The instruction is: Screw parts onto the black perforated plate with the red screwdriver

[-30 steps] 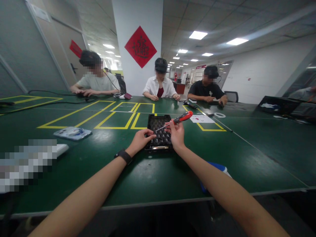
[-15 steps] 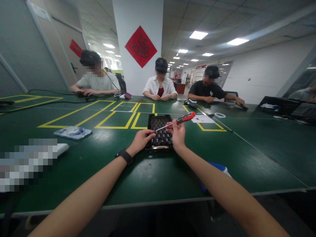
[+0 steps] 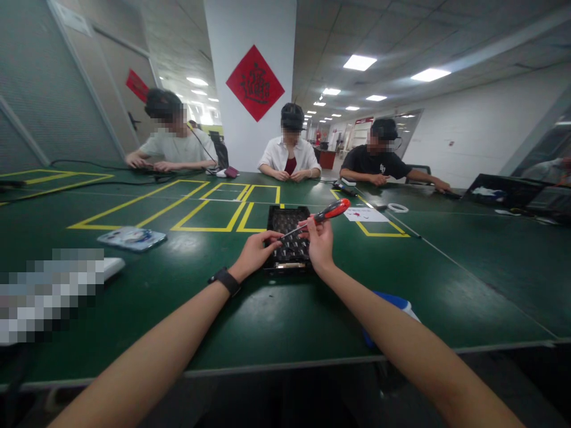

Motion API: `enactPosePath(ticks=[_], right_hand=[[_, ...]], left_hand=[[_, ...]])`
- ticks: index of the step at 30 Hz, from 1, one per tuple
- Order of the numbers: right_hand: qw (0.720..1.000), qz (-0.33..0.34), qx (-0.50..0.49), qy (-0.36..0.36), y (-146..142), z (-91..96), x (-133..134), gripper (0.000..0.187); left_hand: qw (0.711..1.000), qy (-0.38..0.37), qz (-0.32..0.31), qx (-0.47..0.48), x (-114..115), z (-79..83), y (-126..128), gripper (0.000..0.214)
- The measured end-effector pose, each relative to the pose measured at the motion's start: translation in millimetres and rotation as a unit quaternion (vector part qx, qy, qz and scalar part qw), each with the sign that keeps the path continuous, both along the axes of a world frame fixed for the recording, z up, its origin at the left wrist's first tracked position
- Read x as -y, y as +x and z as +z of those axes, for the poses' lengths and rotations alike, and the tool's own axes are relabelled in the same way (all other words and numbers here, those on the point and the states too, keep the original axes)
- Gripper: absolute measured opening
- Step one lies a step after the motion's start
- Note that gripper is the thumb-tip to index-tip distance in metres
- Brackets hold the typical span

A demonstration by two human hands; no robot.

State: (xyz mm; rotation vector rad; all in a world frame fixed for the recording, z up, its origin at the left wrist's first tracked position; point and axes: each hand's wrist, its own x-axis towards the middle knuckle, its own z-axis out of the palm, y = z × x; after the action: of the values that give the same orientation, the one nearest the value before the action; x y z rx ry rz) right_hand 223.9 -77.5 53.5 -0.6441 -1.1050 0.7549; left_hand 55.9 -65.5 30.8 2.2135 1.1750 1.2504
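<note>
My right hand (image 3: 320, 245) is closed around a screwdriver (image 3: 331, 210) with a red and black handle, at the right side of a black tray (image 3: 289, 215). The metal shaft slants down to the left across the tray, and its tip reaches the fingertips of my left hand (image 3: 257, 252). Thumb and fingers of that left hand are pinched at the tip; whether a small part is also between them I cannot make out. Rows of small shiny pieces fill the tray, and a metallic strip (image 3: 285, 265) lies along its near edge.
A phone (image 3: 132, 238) lies to the left on the green table (image 3: 187, 339). A blue and white object (image 3: 392, 302) is partly behind my right forearm. Farther right are a white sheet (image 3: 366, 214) and a white ring (image 3: 397, 208). Three people sit across the table.
The screwdriver handle has shifted slightly left and its angle has become a little steeper. My right hand has moved slightly with it; my left hand stays at the tip.
</note>
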Motion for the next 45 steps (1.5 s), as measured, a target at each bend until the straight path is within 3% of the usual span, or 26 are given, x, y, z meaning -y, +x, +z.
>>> enactPosePath(ticks=[10,16,23,27,32,39,45], right_hand=[[1.000,-0.017,0.018,0.016,-1,2.6,5,0.030],[0.994,-0.021,0.095,0.052,-3,2.6,11,0.029],[0.946,-0.040,0.290,0.140,2,2.7,21,0.024],[0.926,-0.044,0.334,0.169,1,4.8,25,0.020],[0.935,-0.061,0.310,0.159,-1,5.0,26,0.021],[0.959,-0.142,0.224,0.100,3,8.7,25,0.019],[0.970,-0.159,0.179,0.042,6,11.3,22,0.020]], left_hand=[[0.999,-0.045,-0.008,0.029,-1,1.0,2,0.029],[0.998,-0.050,-0.003,0.031,-2,0.5,2,0.032],[0.999,-0.036,-0.017,0.011,-2,-0.1,1,0.032],[1.000,-0.025,-0.015,0.009,0,0.4,2,0.033],[0.999,-0.030,-0.023,0.026,2,1.9,2,0.034],[0.999,-0.029,-0.012,0.026,11,10.2,4,0.039],[0.993,-0.024,-0.107,-0.039,29,22.2,10,0.042]])
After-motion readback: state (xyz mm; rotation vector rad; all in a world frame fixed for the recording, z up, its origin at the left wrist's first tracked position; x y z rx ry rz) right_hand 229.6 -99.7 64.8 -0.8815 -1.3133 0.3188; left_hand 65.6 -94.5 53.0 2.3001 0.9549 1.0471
